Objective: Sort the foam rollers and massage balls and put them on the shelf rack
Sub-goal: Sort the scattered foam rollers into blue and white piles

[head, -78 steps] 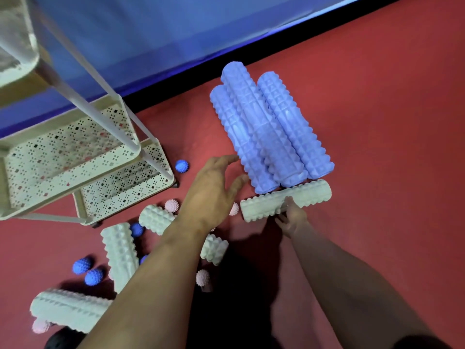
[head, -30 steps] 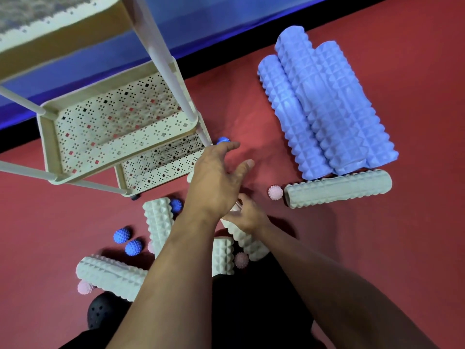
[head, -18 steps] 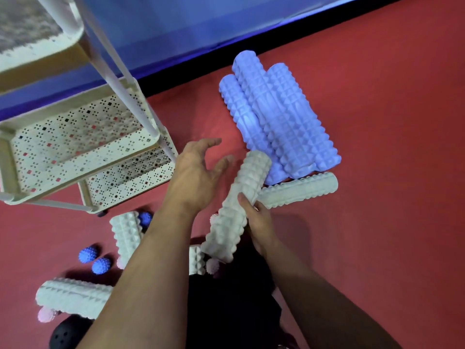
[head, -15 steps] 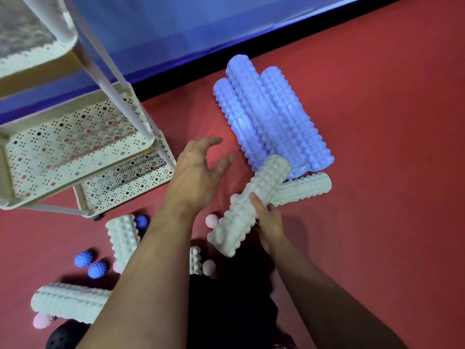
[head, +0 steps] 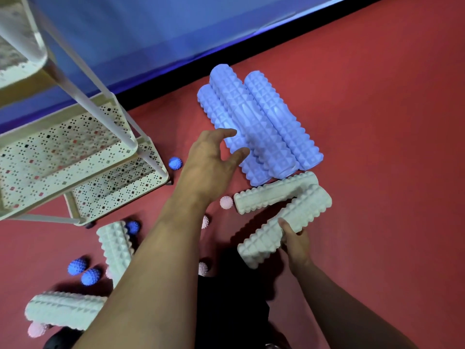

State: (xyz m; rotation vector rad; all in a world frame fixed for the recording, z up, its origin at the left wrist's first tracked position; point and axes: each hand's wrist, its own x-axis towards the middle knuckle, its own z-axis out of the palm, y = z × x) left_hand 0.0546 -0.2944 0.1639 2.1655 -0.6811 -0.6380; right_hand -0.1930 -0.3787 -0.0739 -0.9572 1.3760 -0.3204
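My right hand (head: 295, 241) grips a pale green foam roller (head: 284, 226) and holds it slanted, its far end beside another pale green roller (head: 271, 192) lying on the red floor. Three purple rollers (head: 259, 122) lie side by side just beyond. My left hand (head: 210, 163) hovers open with spread fingers over the floor, left of the purple rollers. Two more pale green rollers (head: 114, 248) (head: 64, 309) lie at lower left. Blue spiky balls (head: 83, 272) (head: 175, 163) and pink spiky balls (head: 226, 202) are scattered around.
The cream perforated shelf rack (head: 75, 157) stands at left with its lower tiers in view and a post (head: 88, 102) running up. A blue wall with a black baseboard (head: 276, 36) bounds the floor at the back. A black object (head: 57, 340) sits at bottom left.
My right hand picked a pale green roller off the floor near my knees and carried it right, to beside the green roller under the purple ones. My left hand stayed open, hovering.
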